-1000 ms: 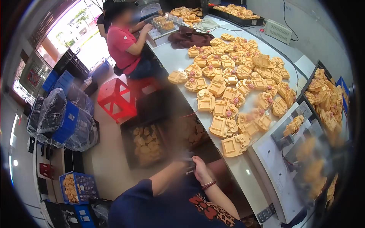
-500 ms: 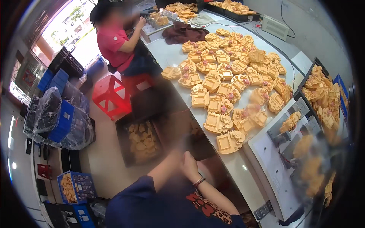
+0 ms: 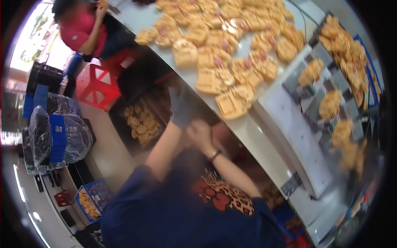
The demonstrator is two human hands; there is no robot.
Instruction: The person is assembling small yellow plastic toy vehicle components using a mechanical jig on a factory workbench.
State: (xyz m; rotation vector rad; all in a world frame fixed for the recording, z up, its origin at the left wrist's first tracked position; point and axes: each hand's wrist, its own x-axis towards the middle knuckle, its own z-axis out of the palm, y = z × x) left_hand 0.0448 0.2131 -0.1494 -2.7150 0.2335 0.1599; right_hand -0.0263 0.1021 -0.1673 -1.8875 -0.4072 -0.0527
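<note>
White and smooth, the tabletop [image 3: 248, 128] curves from the upper middle of the frame down toward the lower right, its surface glossy under a heap of golden-tan moulded pieces [image 3: 215, 53]. They are flat and blocky, some square with raised rims, some with pink spots, and they lie crowded and overlapping across the top of the picture. At the far right a dark tray [image 3: 364, 53] holds more of the same, piled loosely. Nearer the right edge, lumpier tan pieces sit on a grey gridded rack [image 3: 326, 91].

Low in the middle, the person's two hands meet just below the tabletop's edge. The left hand [image 3: 180, 109] wears a grey glove [image 3: 178, 99], soft and matte, fingers pointing up. The right hand [image 3: 199, 133] is bare, with a dark beaded bracelet [image 3: 214, 156] at the wrist; it presses against the base of the glove, fingers curled at the cuff. Both are blurred, so whether the right hand pinches the cuff or only touches it I cannot tell, nor how the gloved fingers are set.

Below them on the floor at centre left lies a dark flat tray [image 3: 140, 122] of rounded tan pieces. Beside it stands a red plastic stool [image 3: 97, 87] with a cross-braced side. At the left, blue crates [image 3: 58, 138] sit wrapped in crinkled clear film. Another person in a red top [image 3: 78, 31] works at the upper left.
</note>
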